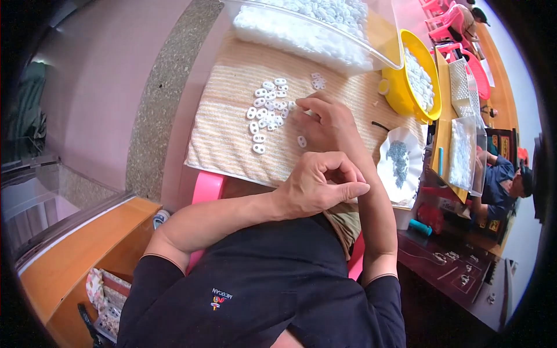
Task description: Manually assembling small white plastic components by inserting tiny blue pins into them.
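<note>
Small white oval pieces with two holes (pixel 270 107) lie in a loose cluster on a striped tan cloth (pixel 223 130). My right hand (pixel 328 119) reaches over the cloth at the cluster's right side. Its fingers are apart, and the index fingertip touches or nearly touches one white piece (pixel 292 106); the lower fingers are partly blurred. A single two-hole piece (pixel 301 141) lies just below that hand. Nearer my body, my left hand (pixel 322 184) is closed in front of my right forearm, thumb and index fingertips close together. Whatever they may hold is hidden.
A clear bin (pixel 301 29) of white pieces stands at the far edge. Right of it is a yellow basin (pixel 400 101) with more. A white fluted dish (pixel 411 159) holds small dark bits. White flower-like parts (pixel 318 81) lie beyond my right hand. Another person (pixel 502 182) sits at right.
</note>
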{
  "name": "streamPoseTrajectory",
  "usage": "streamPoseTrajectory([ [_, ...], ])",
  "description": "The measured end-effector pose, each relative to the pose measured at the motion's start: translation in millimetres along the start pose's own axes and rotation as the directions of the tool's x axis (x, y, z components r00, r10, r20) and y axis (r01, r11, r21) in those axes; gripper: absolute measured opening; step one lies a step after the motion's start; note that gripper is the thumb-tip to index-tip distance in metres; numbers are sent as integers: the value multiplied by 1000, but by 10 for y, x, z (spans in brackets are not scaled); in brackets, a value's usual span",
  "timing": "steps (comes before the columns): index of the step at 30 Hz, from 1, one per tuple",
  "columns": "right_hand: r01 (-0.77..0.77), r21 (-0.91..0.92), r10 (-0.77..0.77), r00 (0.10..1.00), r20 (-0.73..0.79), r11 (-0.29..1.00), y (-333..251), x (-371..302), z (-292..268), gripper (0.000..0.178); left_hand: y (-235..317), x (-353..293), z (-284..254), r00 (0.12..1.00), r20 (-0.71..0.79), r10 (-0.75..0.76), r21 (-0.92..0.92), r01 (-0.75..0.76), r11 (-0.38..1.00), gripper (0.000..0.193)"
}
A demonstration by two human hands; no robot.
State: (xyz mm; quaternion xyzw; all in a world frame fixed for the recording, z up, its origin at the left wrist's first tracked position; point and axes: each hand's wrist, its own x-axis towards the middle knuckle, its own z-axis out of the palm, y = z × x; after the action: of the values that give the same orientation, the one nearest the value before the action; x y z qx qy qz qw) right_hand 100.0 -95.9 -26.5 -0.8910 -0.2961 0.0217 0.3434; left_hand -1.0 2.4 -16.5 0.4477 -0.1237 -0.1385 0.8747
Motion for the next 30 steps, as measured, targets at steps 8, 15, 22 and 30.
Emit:
streamPoseTrajectory([
  [8,-77,-253,106,989,101,964,-141,144,62,15,18,-7,-1,998,-27,63,17,-62,998,11],
  [15,-9,-79,10,1000,19,997,88,11,56,11,10,10,-30,993,-116,33,94,-22,995,11],
  [22,-258,603,355,934,-45,755,50,-374,-285,12,14,138,-148,912,-401,92,108,-53,993,13],
  [30,-105,718,247,964,-96,688,14,-670,-318,14,-36,164,-163,941,-310,-136,-139,97,986,16],
])
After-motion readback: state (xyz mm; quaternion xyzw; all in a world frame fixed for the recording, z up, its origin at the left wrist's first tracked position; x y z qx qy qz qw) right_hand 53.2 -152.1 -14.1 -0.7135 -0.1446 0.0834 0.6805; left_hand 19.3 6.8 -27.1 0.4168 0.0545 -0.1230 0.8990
